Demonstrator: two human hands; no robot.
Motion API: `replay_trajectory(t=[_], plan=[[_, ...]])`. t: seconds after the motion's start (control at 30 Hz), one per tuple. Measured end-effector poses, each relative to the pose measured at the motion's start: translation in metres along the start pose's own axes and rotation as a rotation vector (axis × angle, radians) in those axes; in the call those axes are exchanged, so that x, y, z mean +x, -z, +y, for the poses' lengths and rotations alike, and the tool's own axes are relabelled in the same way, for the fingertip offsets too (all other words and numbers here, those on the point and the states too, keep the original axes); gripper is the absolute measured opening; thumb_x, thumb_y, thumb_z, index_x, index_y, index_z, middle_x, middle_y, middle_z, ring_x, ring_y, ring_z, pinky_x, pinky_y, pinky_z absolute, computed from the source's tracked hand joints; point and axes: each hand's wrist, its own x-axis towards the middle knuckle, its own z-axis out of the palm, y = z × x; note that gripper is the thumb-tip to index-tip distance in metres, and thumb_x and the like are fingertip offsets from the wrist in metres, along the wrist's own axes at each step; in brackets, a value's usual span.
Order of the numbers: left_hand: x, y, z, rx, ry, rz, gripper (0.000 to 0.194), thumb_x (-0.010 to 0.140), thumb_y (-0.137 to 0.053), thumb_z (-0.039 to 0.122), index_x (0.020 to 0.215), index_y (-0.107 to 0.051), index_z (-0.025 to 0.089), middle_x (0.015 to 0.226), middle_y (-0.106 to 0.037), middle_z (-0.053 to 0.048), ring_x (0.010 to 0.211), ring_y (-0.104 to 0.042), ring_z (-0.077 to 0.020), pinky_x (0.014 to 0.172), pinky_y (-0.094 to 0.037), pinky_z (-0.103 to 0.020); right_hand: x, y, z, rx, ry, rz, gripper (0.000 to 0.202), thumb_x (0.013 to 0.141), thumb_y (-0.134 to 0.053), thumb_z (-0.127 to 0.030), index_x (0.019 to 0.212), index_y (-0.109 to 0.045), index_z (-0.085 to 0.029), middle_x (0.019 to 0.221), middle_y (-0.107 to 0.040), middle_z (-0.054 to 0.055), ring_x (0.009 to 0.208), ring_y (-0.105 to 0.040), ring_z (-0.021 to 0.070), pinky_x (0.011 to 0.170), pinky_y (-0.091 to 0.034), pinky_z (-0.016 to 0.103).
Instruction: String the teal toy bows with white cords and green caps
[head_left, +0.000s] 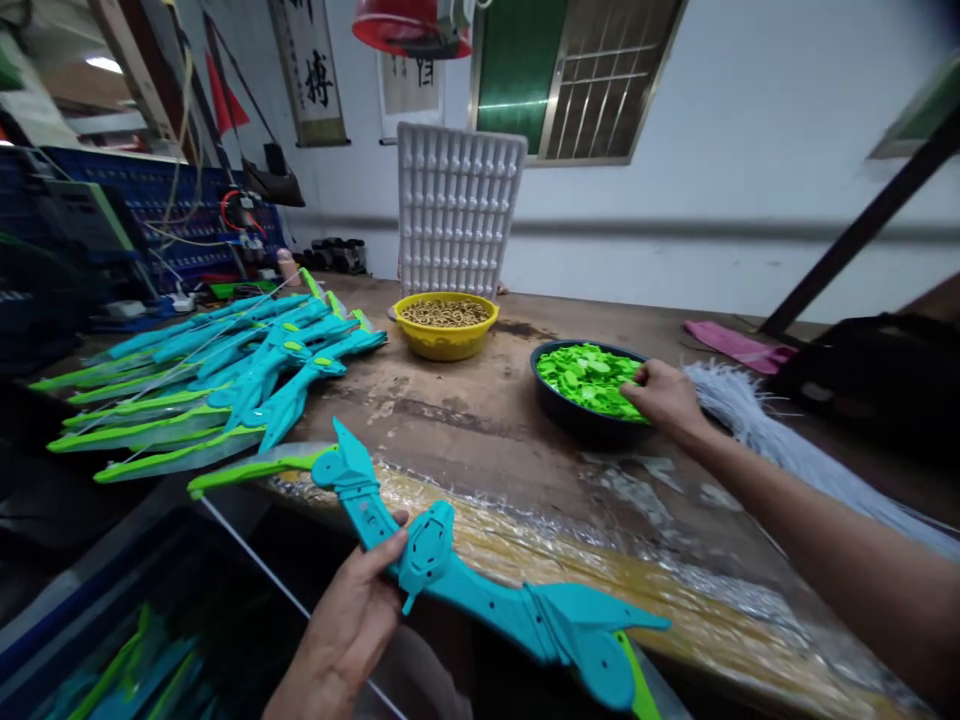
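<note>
My left hand (356, 620) is wrapped round the middle of a turquoise toy bow (495, 600) with green limbs and a white string, held across the table's front edge. My right hand (664, 397) is at the right rim of a dark bowl (585, 425) full of small bright green plastic pieces (589, 375). Its thumb and fingers are pinched together over the pieces; what is between them, if anything, is too small to make out.
Several turquoise and green bows (277, 380) are piled on the table's left. A yellow bowl (444, 343) of small brass-coloured parts stands in the middle, before a grey moulded tray (461, 210). White strings (787, 450) and pink cloth (739, 346) lie right. A blue crate (45, 610) is lower left.
</note>
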Motion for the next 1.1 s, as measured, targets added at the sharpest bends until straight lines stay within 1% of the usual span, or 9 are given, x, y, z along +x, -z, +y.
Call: replay_trajectory(t=[0.1,0.27,0.37,0.5,0.67,0.8,0.9,0.97,1.1], plan=[[-0.003,-0.004,-0.03,-0.051,0.064,0.008,0.021,0.089,-0.059,-0.002,0.105,-0.066,0.011,0.085,-0.079,-0.011,0.078,-0.078,-0.0231,0.08,-0.065,-0.037,-0.045,0.004,-0.024,0.22,0.014,-0.168,0.027,0.082,-0.068,-0.031,0.067,-0.046,-0.023,0.055,-0.048,-0.005,0.05,-0.05,0.0135,0.051,-0.042,0.027],[-0.019,-0.022,-0.075,-0.149,0.164,-0.096,0.022,0.091,-0.059,0.003,0.105,-0.069,0.016,0.102,-0.08,-0.011,0.1,-0.076,-0.0267,0.094,-0.061,-0.044,-0.17,0.005,-0.051,0.491,0.142,-0.422,0.035,0.07,-0.078,-0.036,0.067,-0.046,-0.022,0.065,-0.055,-0.005,0.058,-0.051,0.0123,0.054,-0.043,0.024],[-0.027,-0.027,-0.099,-0.152,0.197,-0.229,0.02,0.087,-0.067,0.01,0.104,-0.075,0.017,0.108,-0.079,-0.011,0.114,-0.071,-0.0302,0.101,-0.058,-0.044,-0.236,0.001,-0.054,0.548,0.201,-0.372,0.029,0.079,-0.073,-0.029,0.068,-0.047,-0.022,0.067,-0.055,-0.003,0.065,-0.052,0.0142,0.06,-0.041,0.026],[-0.032,-0.025,-0.121,-0.057,0.153,-0.26,0.021,0.074,-0.081,0.009,0.093,-0.079,0.016,0.101,-0.08,-0.009,0.105,-0.073,-0.0281,0.091,-0.061,-0.034,-0.29,-0.006,-0.049,0.409,0.266,-0.143,0.027,0.085,-0.068,-0.017,0.073,-0.045,-0.023,0.075,-0.055,-0.001,0.072,-0.054,0.0182,0.064,-0.04,0.029],[-0.036,-0.022,-0.125,0.012,0.163,-0.267,0.027,0.062,-0.092,0.014,0.085,-0.079,0.016,0.092,-0.079,-0.005,0.099,-0.073,-0.0247,0.089,-0.059,-0.03,-0.312,0.001,-0.048,0.248,0.314,-0.236,0.027,0.082,-0.063,0.001,0.087,-0.052,-0.023,0.096,-0.062,0.005,0.087,-0.061,0.0225,0.072,-0.05,0.033],[-0.04,-0.022,-0.122,0.037,0.153,-0.287,0.028,0.065,-0.091,0.015,0.089,-0.078,0.019,0.093,-0.079,-0.002,0.097,-0.072,-0.0217,0.086,-0.059,-0.027,-0.303,0.016,-0.054,0.012,0.438,-0.31,0.029,0.081,-0.065,0.004,0.093,-0.057,-0.021,0.091,-0.064,0.004,0.08,-0.062,0.0221,0.066,-0.049,0.032],[-0.043,-0.02,-0.119,0.0,0.124,-0.262,0.028,0.065,-0.09,0.013,0.089,-0.077,0.02,0.091,-0.078,-0.001,0.093,-0.072,-0.0201,0.08,-0.058,-0.025,-0.293,0.025,-0.058,-0.155,0.573,-0.379,0.034,0.08,-0.077,-0.004,0.105,-0.062,-0.021,0.09,-0.065,0.004,0.076,-0.062,0.0228,0.061,-0.047,0.031],[-0.044,-0.017,-0.117,-0.02,0.134,-0.237,0.026,0.065,-0.087,0.01,0.086,-0.076,0.021,0.087,-0.078,-0.002,0.088,-0.073,-0.0207,0.077,-0.058,-0.027,-0.288,0.029,-0.057,-0.195,0.618,-0.405,0.028,0.081,-0.083,-0.013,0.1,-0.063,-0.019,0.089,-0.065,0.004,0.075,-0.062,0.0227,0.061,-0.046,0.032],[-0.045,-0.011,-0.117,-0.055,0.175,-0.234,0.031,0.066,-0.083,0.007,0.092,-0.076,0.022,0.086,-0.076,-0.002,0.081,-0.07,-0.0194,0.078,-0.059,-0.029,-0.287,0.026,-0.044,-0.034,0.601,-0.364,0.029,0.083,-0.084,-0.027,0.099,-0.062,-0.018,0.09,-0.066,0.005,0.08,-0.064,0.0229,0.066,-0.049,0.032]])
